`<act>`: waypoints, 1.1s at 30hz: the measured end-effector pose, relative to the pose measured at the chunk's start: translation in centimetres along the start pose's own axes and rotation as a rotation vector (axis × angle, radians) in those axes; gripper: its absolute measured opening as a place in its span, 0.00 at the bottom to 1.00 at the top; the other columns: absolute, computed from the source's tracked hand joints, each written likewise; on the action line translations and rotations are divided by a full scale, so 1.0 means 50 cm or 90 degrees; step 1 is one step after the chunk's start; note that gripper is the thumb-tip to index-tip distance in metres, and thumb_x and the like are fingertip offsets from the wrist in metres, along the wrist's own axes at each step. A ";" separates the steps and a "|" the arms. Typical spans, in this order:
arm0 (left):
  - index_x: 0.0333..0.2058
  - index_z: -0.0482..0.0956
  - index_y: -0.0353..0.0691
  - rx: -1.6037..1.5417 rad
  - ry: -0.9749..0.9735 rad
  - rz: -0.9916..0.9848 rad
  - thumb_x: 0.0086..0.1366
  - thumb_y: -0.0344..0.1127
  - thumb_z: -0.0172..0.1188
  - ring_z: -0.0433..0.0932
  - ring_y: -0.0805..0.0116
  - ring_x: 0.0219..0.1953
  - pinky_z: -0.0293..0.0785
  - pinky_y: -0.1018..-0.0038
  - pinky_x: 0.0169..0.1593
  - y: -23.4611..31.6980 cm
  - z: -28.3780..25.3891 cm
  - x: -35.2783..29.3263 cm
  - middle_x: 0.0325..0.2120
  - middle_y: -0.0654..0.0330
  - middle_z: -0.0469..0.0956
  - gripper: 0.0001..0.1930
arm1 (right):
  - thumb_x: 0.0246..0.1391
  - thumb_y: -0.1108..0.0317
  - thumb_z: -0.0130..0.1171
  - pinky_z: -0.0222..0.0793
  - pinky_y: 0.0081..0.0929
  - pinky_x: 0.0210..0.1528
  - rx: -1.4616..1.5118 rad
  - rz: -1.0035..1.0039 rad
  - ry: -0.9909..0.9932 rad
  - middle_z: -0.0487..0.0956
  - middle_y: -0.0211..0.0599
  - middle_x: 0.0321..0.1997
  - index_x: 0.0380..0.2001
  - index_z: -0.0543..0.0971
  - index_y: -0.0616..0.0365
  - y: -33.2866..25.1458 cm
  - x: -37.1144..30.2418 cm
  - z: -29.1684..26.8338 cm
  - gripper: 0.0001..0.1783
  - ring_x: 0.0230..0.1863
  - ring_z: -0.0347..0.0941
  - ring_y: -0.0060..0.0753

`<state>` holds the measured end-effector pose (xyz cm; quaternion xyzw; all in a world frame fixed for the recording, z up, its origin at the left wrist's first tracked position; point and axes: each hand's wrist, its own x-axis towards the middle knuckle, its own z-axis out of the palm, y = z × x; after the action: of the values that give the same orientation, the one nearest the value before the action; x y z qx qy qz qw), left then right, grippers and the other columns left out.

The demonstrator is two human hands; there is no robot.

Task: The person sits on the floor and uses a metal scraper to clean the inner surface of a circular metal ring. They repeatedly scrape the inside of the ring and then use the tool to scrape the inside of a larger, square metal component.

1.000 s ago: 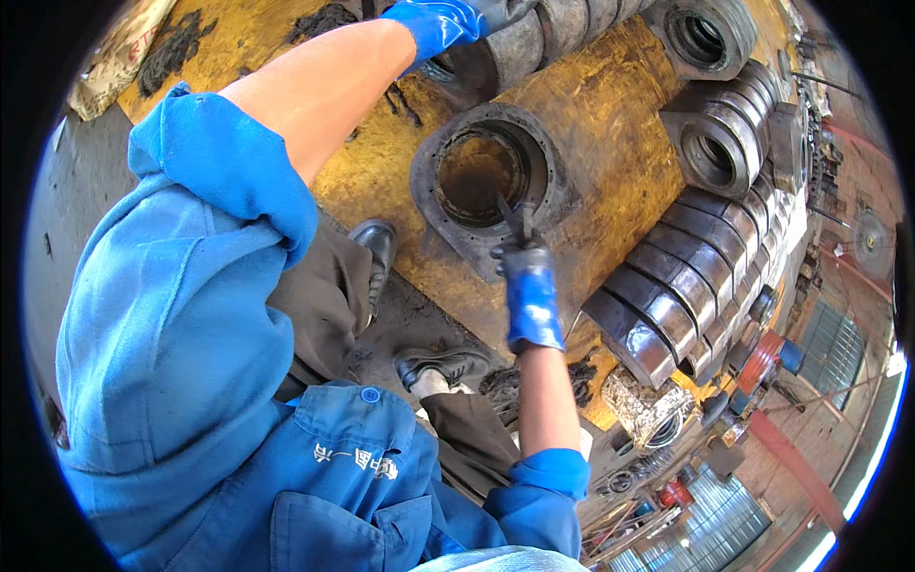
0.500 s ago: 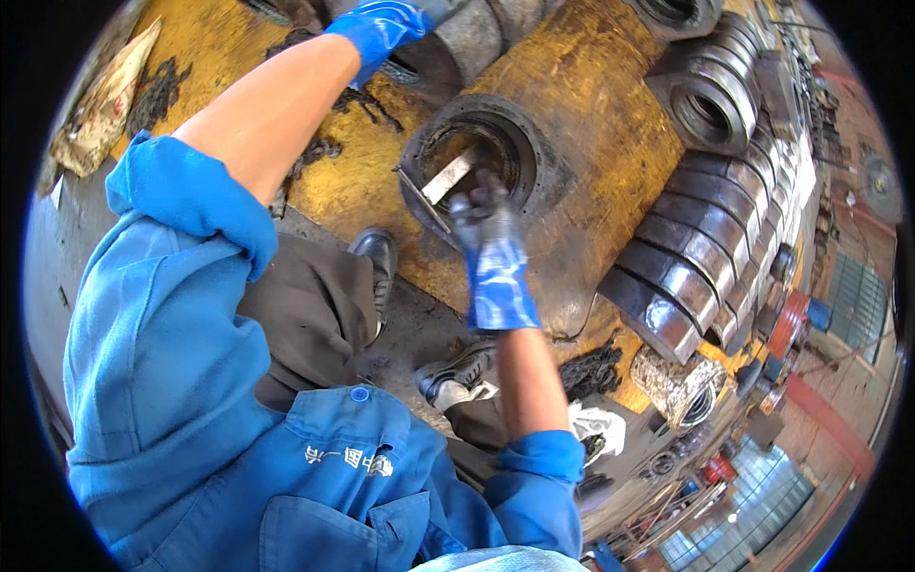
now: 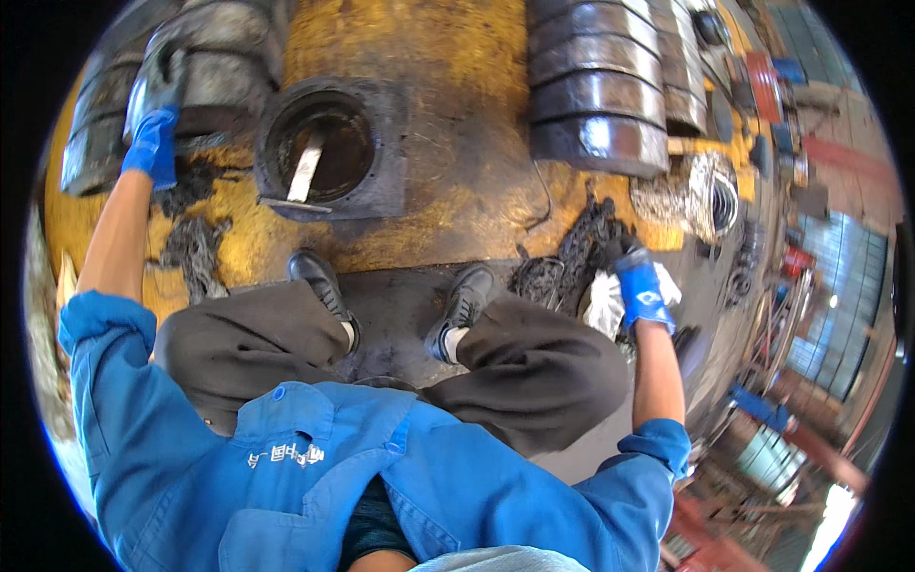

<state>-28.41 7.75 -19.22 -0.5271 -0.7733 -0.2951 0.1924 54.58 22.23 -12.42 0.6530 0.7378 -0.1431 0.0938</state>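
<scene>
My left hand [image 3: 160, 119], in a blue glove with dark grey fingers, lies with its fingers outstretched against a thick grey metal ring [image 3: 217, 81] at the far left. My right hand [image 3: 640, 281], gloved alike, is down at the right, by a heap of dark, grimy rags [image 3: 579, 250] and a crumpled white plastic bag [image 3: 602, 307]. Its dark fingers blend into the rags, so their grip is unclear. Between the hands sits a square-based metal housing [image 3: 386, 157] with a round bore. A pale flat bar [image 3: 306, 170] with a thin crosspiece leans in that bore.
Rows of shiny metal rings [image 3: 596, 95] stand at the far right of the worn yellow surface [image 3: 448, 181]. A wrapped coil-like part [image 3: 686, 195] lies beyond the rags. More dark rags [image 3: 193, 253] lie at the left. My shoes [image 3: 465, 303] are at the surface's near edge.
My right hand has left the housing's bore and moved right to the rags. My left hand now rests further left on the rings. The view has turned; the pale bar stays in the bore.
</scene>
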 end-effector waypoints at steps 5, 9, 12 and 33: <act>0.55 0.74 0.35 -0.024 -0.093 -0.084 0.69 0.47 0.53 0.76 0.51 0.55 0.68 0.65 0.60 -0.046 -0.008 -0.005 0.51 0.45 0.77 0.24 | 0.58 0.49 0.58 0.72 0.44 0.42 -0.120 0.159 -0.221 0.81 0.53 0.37 0.41 0.80 0.62 0.203 -0.117 0.258 0.24 0.41 0.77 0.54; 0.55 0.74 0.37 0.055 -0.060 -0.052 0.69 0.49 0.54 0.76 0.50 0.54 0.69 0.65 0.58 -0.037 0.025 0.000 0.51 0.45 0.78 0.24 | 0.58 0.49 0.59 0.71 0.44 0.38 0.028 0.251 -0.218 0.80 0.51 0.34 0.39 0.80 0.64 0.220 -0.126 0.379 0.25 0.37 0.75 0.50; 0.56 0.73 0.34 0.018 -0.066 -0.067 0.70 0.47 0.53 0.75 0.51 0.56 0.68 0.65 0.60 0.025 -0.012 0.003 0.52 0.44 0.77 0.24 | 0.57 0.48 0.60 0.71 0.44 0.35 0.165 0.267 -0.144 0.79 0.49 0.31 0.37 0.80 0.65 0.179 -0.019 0.420 0.25 0.34 0.74 0.46; 0.57 0.72 0.33 0.038 -0.087 -0.077 0.69 0.42 0.55 0.74 0.51 0.56 0.66 0.64 0.62 0.060 -0.016 0.022 0.54 0.44 0.75 0.23 | 0.55 0.66 0.54 0.68 0.40 0.21 0.248 0.094 -0.135 0.77 0.46 0.18 0.22 0.77 0.63 0.093 0.213 0.489 0.13 0.17 0.75 0.43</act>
<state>-26.05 8.80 -17.20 -0.4923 -0.8237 -0.2460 0.1366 56.63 24.55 -39.33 0.6921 0.6326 -0.3435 0.0529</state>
